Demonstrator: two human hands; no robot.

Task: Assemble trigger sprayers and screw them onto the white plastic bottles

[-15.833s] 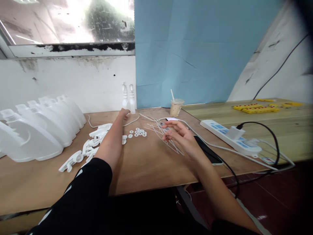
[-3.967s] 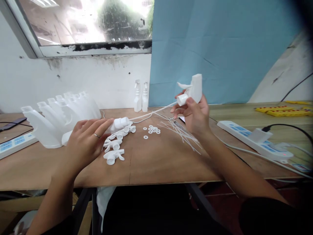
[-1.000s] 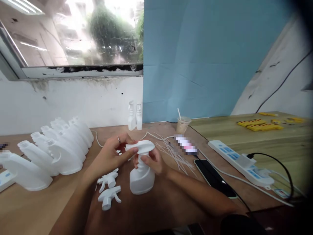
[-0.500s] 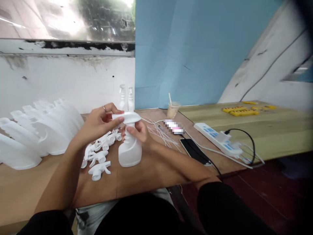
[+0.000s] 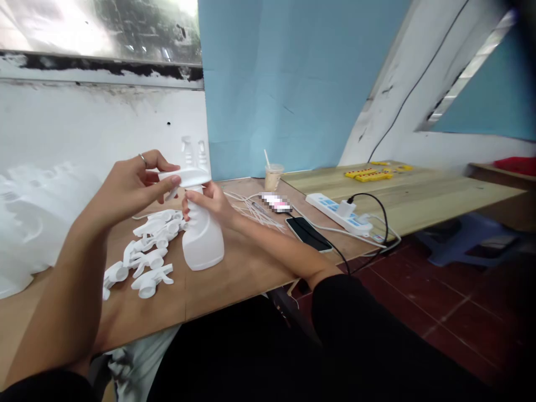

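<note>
A white spray bottle (image 5: 202,241) stands upright on the wooden table (image 5: 234,273). My right hand (image 5: 208,203) wraps around its neck. My left hand (image 5: 133,187), with a ring on one finger, pinches the white trigger head (image 5: 185,178) that sits on top of the bottle. To the left of the bottle lies a heap of several loose white trigger heads (image 5: 144,258). Thin white dip tubes (image 5: 251,211) lie scattered behind my right hand.
Several empty white bottles (image 5: 23,218) lie blurred at the far left. Two finished spray bottles (image 5: 193,151) stand by the wall. An iced drink cup (image 5: 272,176), a dark phone (image 5: 309,233), a white power strip (image 5: 338,213) with cables and yellow parts (image 5: 365,173) lie to the right.
My view has swung to the right, so the bottle and both hands now sit further left in the frame. Both hands keep their hold on the bottle and trigger head.
</note>
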